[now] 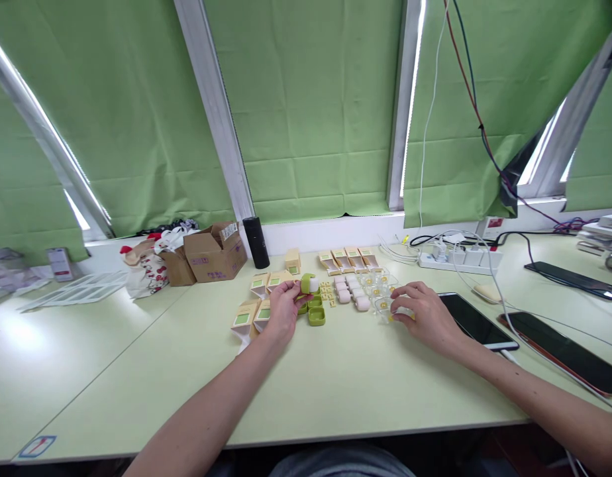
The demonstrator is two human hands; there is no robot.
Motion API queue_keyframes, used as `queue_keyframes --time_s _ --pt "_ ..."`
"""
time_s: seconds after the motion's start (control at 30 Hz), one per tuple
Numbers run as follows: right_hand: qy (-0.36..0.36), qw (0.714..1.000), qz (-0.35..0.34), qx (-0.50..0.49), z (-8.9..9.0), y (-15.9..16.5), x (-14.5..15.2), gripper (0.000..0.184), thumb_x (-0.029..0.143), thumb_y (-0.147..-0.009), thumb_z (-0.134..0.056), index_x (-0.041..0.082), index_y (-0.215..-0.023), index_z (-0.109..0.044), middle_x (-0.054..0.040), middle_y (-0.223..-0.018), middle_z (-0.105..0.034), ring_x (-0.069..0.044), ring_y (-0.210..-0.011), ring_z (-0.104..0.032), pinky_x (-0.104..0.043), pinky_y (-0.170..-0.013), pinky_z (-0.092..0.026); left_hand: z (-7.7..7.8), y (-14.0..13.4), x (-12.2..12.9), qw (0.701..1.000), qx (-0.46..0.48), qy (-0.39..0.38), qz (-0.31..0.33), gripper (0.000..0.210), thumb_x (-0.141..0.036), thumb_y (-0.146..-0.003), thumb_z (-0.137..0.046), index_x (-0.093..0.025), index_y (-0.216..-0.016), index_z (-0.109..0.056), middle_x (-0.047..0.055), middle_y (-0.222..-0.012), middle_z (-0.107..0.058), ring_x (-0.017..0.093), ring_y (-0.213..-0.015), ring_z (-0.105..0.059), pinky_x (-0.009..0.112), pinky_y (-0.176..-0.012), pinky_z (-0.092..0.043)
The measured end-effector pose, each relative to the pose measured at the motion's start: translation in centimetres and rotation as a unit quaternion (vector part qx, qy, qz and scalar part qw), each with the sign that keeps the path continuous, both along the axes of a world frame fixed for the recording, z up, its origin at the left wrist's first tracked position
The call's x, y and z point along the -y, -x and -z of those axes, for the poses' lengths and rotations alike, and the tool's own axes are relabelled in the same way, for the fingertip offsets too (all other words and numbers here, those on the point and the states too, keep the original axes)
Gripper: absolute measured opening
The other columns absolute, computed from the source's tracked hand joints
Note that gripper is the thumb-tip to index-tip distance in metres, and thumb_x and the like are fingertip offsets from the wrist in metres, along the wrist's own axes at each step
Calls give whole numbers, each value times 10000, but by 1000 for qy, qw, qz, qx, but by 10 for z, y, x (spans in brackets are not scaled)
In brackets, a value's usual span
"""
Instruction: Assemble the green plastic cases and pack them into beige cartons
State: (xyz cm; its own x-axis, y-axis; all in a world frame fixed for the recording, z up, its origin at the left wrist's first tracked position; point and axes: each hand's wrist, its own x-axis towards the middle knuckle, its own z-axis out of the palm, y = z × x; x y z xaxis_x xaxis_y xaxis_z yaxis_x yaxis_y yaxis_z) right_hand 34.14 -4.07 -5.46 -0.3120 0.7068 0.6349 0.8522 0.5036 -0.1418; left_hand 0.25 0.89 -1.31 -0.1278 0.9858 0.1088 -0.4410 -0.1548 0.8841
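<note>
While pinching the green case [305, 285], together with a white part [314, 285], between the closed fingers of the left hand [283, 308], reaching with the right hand [420, 311] to the clear containers [384, 306] on the counter [336, 384]. Holding the case near the green trays [316, 317], seemingly a little above, close to the cartons [243, 319] and the small yellow squares [328, 291]. Probably in the step of picking out one container. Under the curled right fingers, impossible to tell whether clamped on a container or only touching. For this pick, apparently needing a light pinch on a single container, without pushing the pale blocks [362, 303] alongside.
</note>
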Motion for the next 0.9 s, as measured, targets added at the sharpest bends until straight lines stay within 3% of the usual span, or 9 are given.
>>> queue_keyframes --time_s 0.13,0.23,0.4,0.5,0.63,0.9 --pt "11 1000 15 17 5 -2 -2 152 165 -897 -701 284 -863 -788 -77 -1189 -767 -341 -1116 -635 -518 -916 -539 -2 -1 3 1000 -1 1 0 144 -166 -766 -811 -166 -760 -666 25 -848 -701 152 -790 -706 316 -778 -631" --pt "22 999 33 30 5 -3 -1 148 185 -904 -705 284 -971 -793 -82 -1241 -745 -336 -1157 -636 -506 -954 -543 -3 -1 4 1000 -4 1 0 133 -160 -763 -815 -161 -769 -682 34 -846 -712 157 -786 -704 312 -764 -632" --pt "39 993 90 66 -4 -9 8 414 239 -858 -756 266 -1268 -701 -109 -1319 -706 -340 -1145 -669 -484 -953 -554 -4 -1 5 1000 -1 4 -3 121 -151 -774 -811 -153 -767 -691 40 -857 -721 149 -772 -704 317 -784 -635" --pt "66 985 133 84 -8 -17 13 511 217 -850 -722 266 -1351 -632 -117 -1377 -673 -340 -1154 -691 -438 -865 -564 -4 -1 5 1000 2 5 -4 116 -145 -780 -803 -152 -762 -688 38 -849 -717 149 -769 -706 312 -775 -634" --pt "123 977 154 80 -7 -26 12 479 201 -910 -620 276 -1381 -577 -105 -1432 -638 -299 -1104 -738 -339 -656 -508 -3 -2 4 1000 3 5 0 116 -137 -782 -798 -151 -772 -684 34 -846 -716 147 -760 -710 312 -772 -634" --pt "153 972 160 73 -11 -23 7 425 208 -953 -603 264 -1372 -559 -105 -1451 -605 -244 -961 -766 -309 -612 -464 -2 -2 2 1000 19 11 -1 128 -103 -787 -775 -155 -758 -662 36 -812 -716 152 -748 -712 320 -765 -643"
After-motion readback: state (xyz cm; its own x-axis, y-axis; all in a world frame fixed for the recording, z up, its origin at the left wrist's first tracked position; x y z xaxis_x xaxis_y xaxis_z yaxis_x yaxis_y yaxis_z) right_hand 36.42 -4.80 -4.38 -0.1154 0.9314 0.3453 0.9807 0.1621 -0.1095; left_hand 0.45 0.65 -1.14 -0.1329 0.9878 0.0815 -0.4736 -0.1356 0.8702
